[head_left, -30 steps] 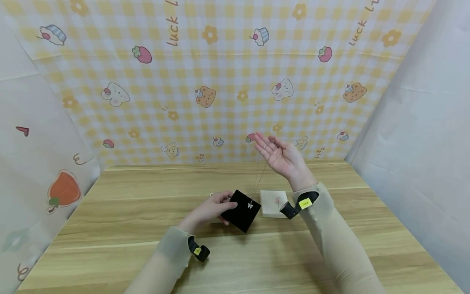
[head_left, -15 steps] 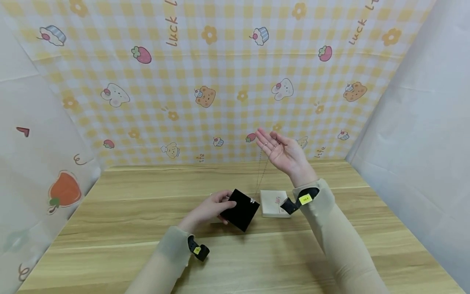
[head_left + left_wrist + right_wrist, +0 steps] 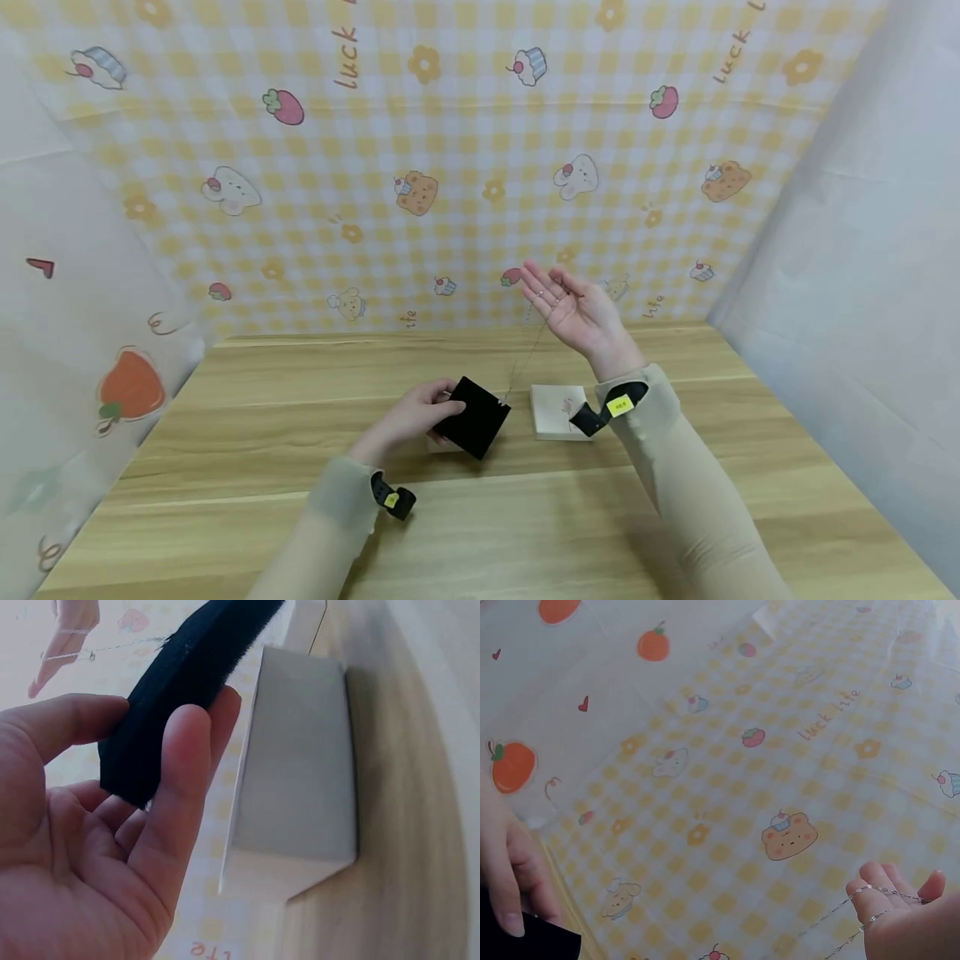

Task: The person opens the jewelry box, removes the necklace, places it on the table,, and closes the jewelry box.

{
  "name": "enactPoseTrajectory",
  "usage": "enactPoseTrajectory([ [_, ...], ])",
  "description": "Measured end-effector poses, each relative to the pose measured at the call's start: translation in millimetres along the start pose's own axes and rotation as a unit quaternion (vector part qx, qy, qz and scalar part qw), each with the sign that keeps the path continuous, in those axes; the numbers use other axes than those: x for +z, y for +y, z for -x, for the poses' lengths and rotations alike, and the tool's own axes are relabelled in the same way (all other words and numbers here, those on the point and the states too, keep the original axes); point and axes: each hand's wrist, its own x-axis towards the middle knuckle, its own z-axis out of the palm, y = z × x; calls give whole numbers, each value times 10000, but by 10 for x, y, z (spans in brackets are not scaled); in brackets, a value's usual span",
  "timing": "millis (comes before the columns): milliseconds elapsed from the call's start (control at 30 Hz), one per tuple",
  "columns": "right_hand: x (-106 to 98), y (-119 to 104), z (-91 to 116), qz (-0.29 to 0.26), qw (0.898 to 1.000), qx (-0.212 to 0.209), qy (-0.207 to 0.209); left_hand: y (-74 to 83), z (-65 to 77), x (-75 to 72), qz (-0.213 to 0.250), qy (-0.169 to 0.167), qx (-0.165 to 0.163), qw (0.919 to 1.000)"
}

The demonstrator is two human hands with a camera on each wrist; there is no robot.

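At the middle of the head view, a small silvery pendant (image 3: pixel 502 402) sits at the right corner of a black pad (image 3: pixel 472 419), which is tilted in the air. The pendant's thin chain (image 3: pixel 887 891) runs up and rightward from that corner, to where the right hand (image 3: pixel 577 317) carries it across its fingers. That hand has its palm showing and its fingers loosely straight, so the chain drapes over them rather than being clenched. The left hand (image 3: pixel 416 414) grips the pad's left edge between thumb and fingers.

As far as can be judged, the work stands partway: the chain is spread away from the pad, with the pendant at the pad's edge, and pad and necklace are both outside the boxes. Laying the chain to rest and getting the pad down seem to remain.

A white box (image 3: pixel 300 757) stands on the bench (image 3: pixel 480 533) just beneath the left hand; its inside is hidden, so its contents cannot be told. Right of the pad lies a flat white piece with a pink flower print (image 3: pixel 551 412); whether it is a lid or a closed box is unclear. A checked cloth (image 3: pixel 465 125) fills the upper frame.
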Motion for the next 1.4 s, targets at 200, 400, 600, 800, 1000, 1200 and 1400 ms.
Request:
enactPoseTrajectory([
  [200,-25,109,-17,11,9997,105,-215,46,63,-102,-291,229,7,9993],
  [400,-81,191,1,304,9994,82,-137,77,85,-216,-539,464,92,9974],
  [600,-180,308,48,450,9986,204,-165,67,108,-328,-483,746,78,9960],
  [800,-292,435,108,488,9971,413,-412,108,141,-375,-321,805,136,9961],
  [1000,-343,534,167,642,9962,456,-361,194,182,-374,-353,845,139,9957],
  [1200,-353,583,193,745,9962,371,-263,220,204,-362,-335,879,203,9954],
  [1400,-380,610,204,749,9962,339,-276,223,198,-344,-332,824,289,9956],
])
